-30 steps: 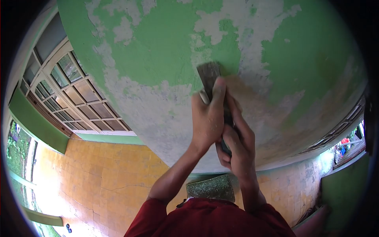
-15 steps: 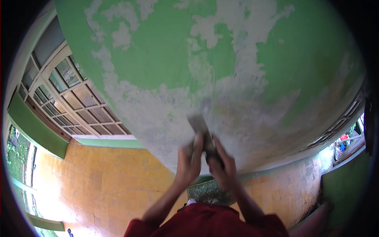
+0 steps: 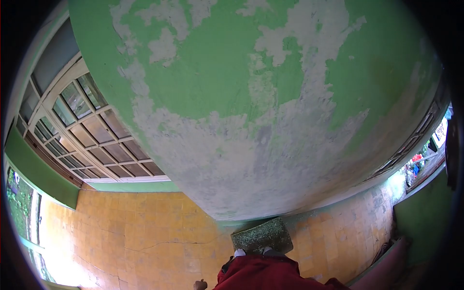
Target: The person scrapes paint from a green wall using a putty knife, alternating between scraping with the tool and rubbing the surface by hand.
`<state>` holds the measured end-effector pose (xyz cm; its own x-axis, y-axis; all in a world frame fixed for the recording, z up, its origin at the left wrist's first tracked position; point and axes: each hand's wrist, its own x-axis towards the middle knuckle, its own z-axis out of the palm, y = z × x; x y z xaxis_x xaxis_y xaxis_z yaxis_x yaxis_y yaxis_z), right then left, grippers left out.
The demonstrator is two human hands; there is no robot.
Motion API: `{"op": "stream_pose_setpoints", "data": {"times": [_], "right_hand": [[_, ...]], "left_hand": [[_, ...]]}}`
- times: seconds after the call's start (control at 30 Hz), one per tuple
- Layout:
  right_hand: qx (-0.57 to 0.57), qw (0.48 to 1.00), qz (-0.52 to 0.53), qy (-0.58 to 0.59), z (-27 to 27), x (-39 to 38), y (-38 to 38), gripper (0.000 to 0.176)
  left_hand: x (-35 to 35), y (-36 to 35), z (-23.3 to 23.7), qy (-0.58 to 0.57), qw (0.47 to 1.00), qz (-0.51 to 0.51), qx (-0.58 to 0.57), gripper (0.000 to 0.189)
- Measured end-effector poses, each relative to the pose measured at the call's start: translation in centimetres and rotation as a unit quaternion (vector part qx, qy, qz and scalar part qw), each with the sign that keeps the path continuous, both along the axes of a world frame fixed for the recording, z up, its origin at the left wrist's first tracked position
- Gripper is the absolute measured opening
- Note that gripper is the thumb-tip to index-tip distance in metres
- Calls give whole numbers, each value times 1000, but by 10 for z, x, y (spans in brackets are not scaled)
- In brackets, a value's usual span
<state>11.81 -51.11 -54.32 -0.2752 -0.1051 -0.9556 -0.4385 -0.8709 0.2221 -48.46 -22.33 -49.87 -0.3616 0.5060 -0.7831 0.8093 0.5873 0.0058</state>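
In front of me stands a wall with green paint peeled away in large patches, baring grey-white plaster across its middle and lower part. My left hand shows only in part at the bottom edge, low beside my red shirt and away from the wall. Its fingers are too cut off to read, and nothing held shows. My right hand is out of view; only a red sleeve appears on that side. No scraper is visible now.
My feet are at a speckled dark-green block against the wall's base. Yellow-orange tiles cover the floor, with cracks on the left. A paned double door is at left. Low green walls and cables lie at right.
Both hands have left the wall, where they held a flat-bladed scraper against the plaster. The left dropped to the bottom edge; the right and the scraper went out of view. The view shifted slightly.
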Motion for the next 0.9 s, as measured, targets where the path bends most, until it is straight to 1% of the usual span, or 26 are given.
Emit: {"op": "stream_pose_setpoints", "data": {"times": [0.07,0.1,0.13,0.23,0.27,0.3,0.33,0.37,0.4,0.43,0.47,0.5,0.6,0.63,0.7,0.73,0.77,0.8,0.83,0.87,0.9], "right_hand": [[63,993,36,-93,-49,-11,-46,48],[93,984,55,-140,-60,-15,-54,47],[122,972,73,-186,-61,-21,-52,46],[209,916,124,-321,-71,-29,-27,44],[236,889,142,-364,-106,-56,22,44],[235,888,142,-368,-66,-44,17,44],[344,692,301,-558,-10,-73,95,38],[329,705,281,-561,-1,-73,124,39],[314,718,261,-563,6,-73,149,44],[314,719,260,-562,37,-79,175,44],[312,761,203,-531,90,-89,200,41],[308,798,145,-497,118,-94,213,39],[308,805,162,-481,108,-89,217,40],[314,804,167,-477,102,-86,215,40],[261,835,234,-425,86,-80,200,39],[300,798,287,-437,58,-73,174,35],[338,756,337,-448,35,-66,158,36],[300,785,355,-410,46,-66,155,40],[260,810,371,-372,53,-63,149,46],[264,808,375,-370,32,-58,139,46],[247,787,445,-348,-12,-47,112,50]], "left_hand": [[1,8,-19,-42,999,20,-11,53],[3,11,-25,-63,997,29,-17,52],[13,24,-27,-83,996,14,-5,47],[58,86,-28,-173,983,-32,53,38],[77,107,-20,-183,977,-68,87,38],[97,128,-14,-193,968,-102,123,38],[113,149,-9,-212,961,-115,138,40],[128,167,-3,-230,952,-128,154,42],[142,183,10,-243,945,-148,162,42],[152,195,21,-255,937,-169,168,42],[162,203,34,-253,938,-169,168,42],[169,209,48,-261,937,-163,164,43],[168,202,56,-278,935,-136,171,44],[164,195,52,-287,933,-123,180,45],[142,166,30,-316,916,-104,226,47],[125,149,10,-311,911,-152,224,47],[102,130,-13,-305,904,-200,221,47],[79,105,-31,-269,912,-256,177,26],[73,77,-28,-179,972,-85,128,19],[40,55,-51,-138,841,-499,158,20],[23,30,-54,-184,877,-431,111,29]]}}
